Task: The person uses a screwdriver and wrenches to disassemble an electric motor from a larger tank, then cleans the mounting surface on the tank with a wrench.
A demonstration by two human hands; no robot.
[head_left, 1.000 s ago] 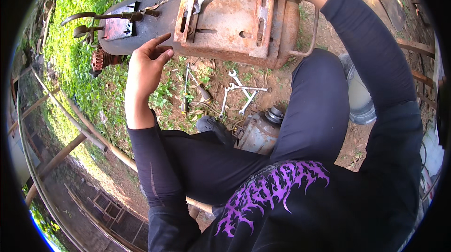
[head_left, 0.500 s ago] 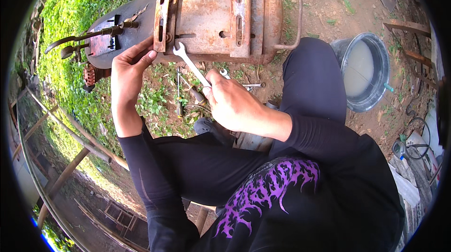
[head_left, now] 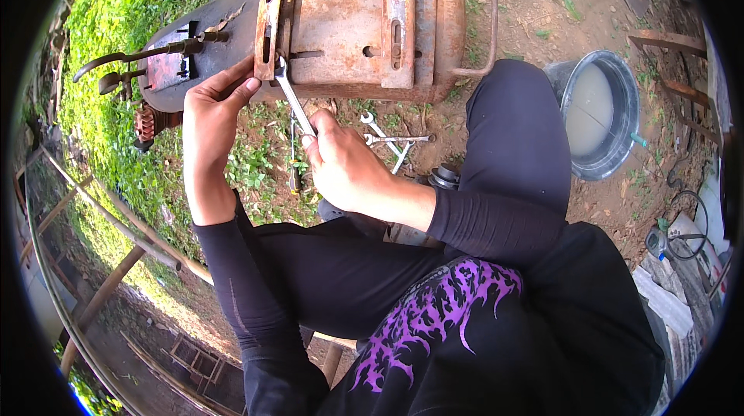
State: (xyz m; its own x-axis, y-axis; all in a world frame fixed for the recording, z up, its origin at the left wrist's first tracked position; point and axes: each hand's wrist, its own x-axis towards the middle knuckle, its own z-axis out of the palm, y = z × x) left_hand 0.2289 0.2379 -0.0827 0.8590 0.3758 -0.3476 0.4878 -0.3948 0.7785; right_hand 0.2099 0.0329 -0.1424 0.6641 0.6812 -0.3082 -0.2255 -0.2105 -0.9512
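A rusty cylindrical metal tank [head_left: 333,25] lies on its side in front of me, with slotted metal bars across it. My left hand [head_left: 211,114] pinches the near end of the left slotted bar [head_left: 268,21]; its fingertips are partly hidden behind the bar. In my right hand [head_left: 353,172] is a silver open-end wrench [head_left: 293,98], gripped by its lower part. The wrench's jaw meets the tank's near side right beside that bar's end, close to my left thumb. Whether the jaw sits around a nut is too small to tell.
Several loose wrenches [head_left: 399,139] and a screwdriver [head_left: 295,177] lie on the ground between the tank and my legs. A dark bucket [head_left: 625,118] of cloudy liquid stands right of my knee. A bent handle [head_left: 494,29] juts from the tank's right end.
My right hand has moved left, bringing the wrench's jaw up against the spot beside the bar's end. More loose wrenches show on the ground. My left hand has stayed in place.
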